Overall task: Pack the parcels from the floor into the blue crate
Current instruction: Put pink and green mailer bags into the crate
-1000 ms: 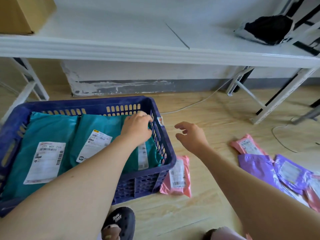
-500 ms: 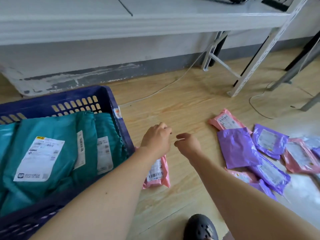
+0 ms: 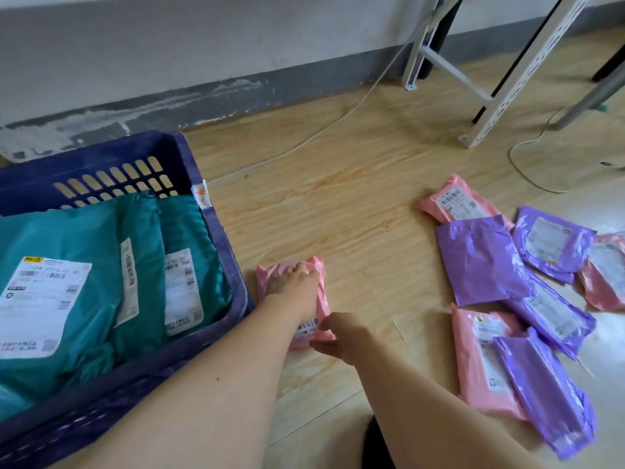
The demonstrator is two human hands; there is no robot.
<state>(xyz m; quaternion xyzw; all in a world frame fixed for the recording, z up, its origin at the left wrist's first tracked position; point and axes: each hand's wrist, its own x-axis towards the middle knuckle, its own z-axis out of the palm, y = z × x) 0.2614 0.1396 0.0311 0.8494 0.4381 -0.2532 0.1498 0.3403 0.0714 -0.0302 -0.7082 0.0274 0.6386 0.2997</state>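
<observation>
The blue crate (image 3: pixel 218 238) stands at the left on the wooden floor and holds several teal parcels (image 3: pixel 67 238) with white labels. A pink parcel (image 3: pixel 324 289) lies on the floor right beside the crate's right wall. My left hand (image 3: pixel 294 282) lies on top of it, fingers curled over its far end. At the near corner, beside the barcode label, my right hand (image 3: pixel 341 336) pinches the same parcel. A loose pile of pink parcels (image 3: pixel 453 201) and purple parcels (image 3: pixel 480 258) lies on the floor to the right.
White metal shelf legs (image 3: pixel 500 96) stand at the back right, with a white cable (image 3: pixel 324 130) running across the floor toward the wall. A dark shoe (image 3: pixel 375 445) shows at the bottom edge. Bare floor lies between the crate and the pile.
My left hand left the crate and dropped onto the pink parcel beside it. My right hand came down to the parcel's near corner. The view tilted down and to the right.
</observation>
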